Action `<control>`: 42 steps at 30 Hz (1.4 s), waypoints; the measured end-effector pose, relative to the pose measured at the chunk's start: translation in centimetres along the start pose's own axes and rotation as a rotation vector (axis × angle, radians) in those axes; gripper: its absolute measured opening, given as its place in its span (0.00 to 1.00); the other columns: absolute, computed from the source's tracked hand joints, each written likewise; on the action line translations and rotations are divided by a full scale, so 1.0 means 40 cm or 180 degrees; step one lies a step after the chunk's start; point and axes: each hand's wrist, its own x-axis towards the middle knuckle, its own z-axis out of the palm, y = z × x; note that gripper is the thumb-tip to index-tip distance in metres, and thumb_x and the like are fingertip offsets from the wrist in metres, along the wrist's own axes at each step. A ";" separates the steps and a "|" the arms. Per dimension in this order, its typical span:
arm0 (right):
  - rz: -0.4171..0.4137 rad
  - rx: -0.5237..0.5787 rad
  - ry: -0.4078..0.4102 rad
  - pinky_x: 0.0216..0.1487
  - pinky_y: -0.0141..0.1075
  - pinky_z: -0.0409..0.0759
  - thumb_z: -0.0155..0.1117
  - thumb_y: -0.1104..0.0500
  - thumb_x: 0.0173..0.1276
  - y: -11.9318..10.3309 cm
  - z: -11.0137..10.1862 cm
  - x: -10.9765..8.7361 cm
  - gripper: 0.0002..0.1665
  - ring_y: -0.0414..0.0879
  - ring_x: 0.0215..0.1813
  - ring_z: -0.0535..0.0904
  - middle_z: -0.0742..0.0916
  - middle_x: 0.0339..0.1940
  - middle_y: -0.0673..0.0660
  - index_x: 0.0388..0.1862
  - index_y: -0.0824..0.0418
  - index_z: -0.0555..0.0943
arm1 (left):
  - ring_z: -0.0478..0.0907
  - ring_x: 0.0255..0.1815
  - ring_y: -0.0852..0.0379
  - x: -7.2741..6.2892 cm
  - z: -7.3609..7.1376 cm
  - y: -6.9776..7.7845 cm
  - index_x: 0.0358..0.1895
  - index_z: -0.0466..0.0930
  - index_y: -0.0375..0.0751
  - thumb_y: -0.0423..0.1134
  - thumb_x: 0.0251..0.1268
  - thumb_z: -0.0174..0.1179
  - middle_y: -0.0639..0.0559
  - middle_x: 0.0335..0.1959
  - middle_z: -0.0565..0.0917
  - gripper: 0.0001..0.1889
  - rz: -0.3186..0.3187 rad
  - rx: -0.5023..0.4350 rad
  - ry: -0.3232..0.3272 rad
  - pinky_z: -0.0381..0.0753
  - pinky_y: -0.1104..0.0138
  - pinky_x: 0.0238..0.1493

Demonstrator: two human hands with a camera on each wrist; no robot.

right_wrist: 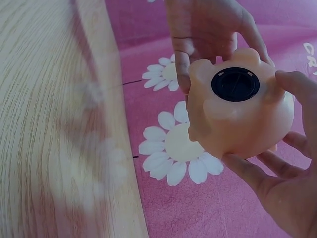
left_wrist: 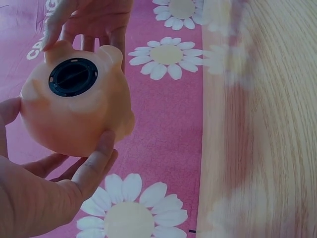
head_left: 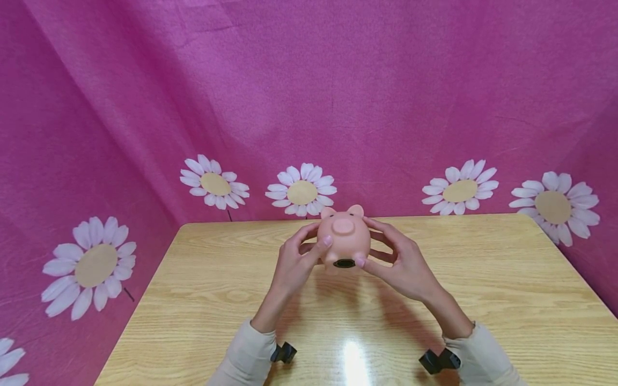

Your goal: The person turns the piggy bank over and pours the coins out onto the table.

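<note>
Between both hands a pink piggy bank (head_left: pixel 344 241) is held up over the table, its snout and ears toward the head camera. My left hand (head_left: pixel 298 258) grips its left side, thumb on the front and fingers curled behind. On the other side my right hand (head_left: pixel 403 261) holds it, thumb low near a foot and fingers spread along the flank. A round black plug (left_wrist: pixel 73 77) sits in the belly, between the stubby feet. Both wrist views show this underside, with the plug (right_wrist: pixel 235 84) in place in the piggy bank (right_wrist: pixel 247 126).
Below is a light wooden table (head_left: pixel 217 300) with rounded far corners. A magenta cloth (head_left: pixel 309 96) printed with white daisies hangs behind it and along the sides. Black wrist camera mounts (head_left: pixel 285 352) show beside the cuffs of the beige sleeves (head_left: pixel 248 354).
</note>
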 end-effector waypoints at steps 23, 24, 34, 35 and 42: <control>0.0421 -0.0028 0.0276 0.47 0.39 0.93 0.66 0.57 0.81 -0.018 -0.014 0.001 0.28 0.30 0.51 0.88 0.86 0.67 0.68 0.77 0.59 0.77 | 0.80 0.69 0.39 -0.011 0.004 0.007 0.79 0.72 0.47 0.33 0.65 0.76 0.43 0.70 0.76 0.39 0.0789 0.0342 -0.0275 0.93 0.58 0.50; 0.0458 -0.0008 0.0261 0.47 0.39 0.93 0.65 0.57 0.81 -0.020 -0.014 0.001 0.27 0.30 0.50 0.88 0.86 0.67 0.68 0.76 0.59 0.78 | 0.80 0.69 0.39 -0.011 0.004 0.007 0.79 0.73 0.46 0.33 0.65 0.76 0.43 0.70 0.76 0.39 0.0807 0.0371 -0.0262 0.94 0.58 0.49; 0.0489 -0.0134 0.0135 0.50 0.42 0.93 0.65 0.54 0.82 -0.013 -0.012 0.001 0.28 0.48 0.59 0.90 0.85 0.69 0.66 0.77 0.57 0.77 | 0.83 0.67 0.37 -0.010 0.005 0.007 0.77 0.75 0.43 0.33 0.64 0.77 0.45 0.71 0.79 0.37 0.0762 0.0406 -0.0206 0.94 0.62 0.44; 0.0459 -0.0171 0.0130 0.51 0.41 0.93 0.65 0.54 0.82 -0.013 -0.012 0.001 0.29 0.52 0.61 0.89 0.85 0.69 0.65 0.77 0.57 0.77 | 0.83 0.66 0.37 -0.010 0.004 0.006 0.77 0.75 0.43 0.34 0.64 0.77 0.45 0.71 0.79 0.37 0.0749 0.0405 -0.0194 0.94 0.62 0.43; 0.0167 -0.0335 0.0165 0.52 0.30 0.89 0.70 0.59 0.77 -0.013 -0.008 0.000 0.30 0.58 0.66 0.86 0.84 0.72 0.59 0.77 0.55 0.78 | 0.85 0.65 0.42 -0.008 -0.001 0.003 0.76 0.77 0.45 0.39 0.69 0.73 0.45 0.70 0.82 0.32 0.0711 0.0632 -0.0045 0.89 0.48 0.62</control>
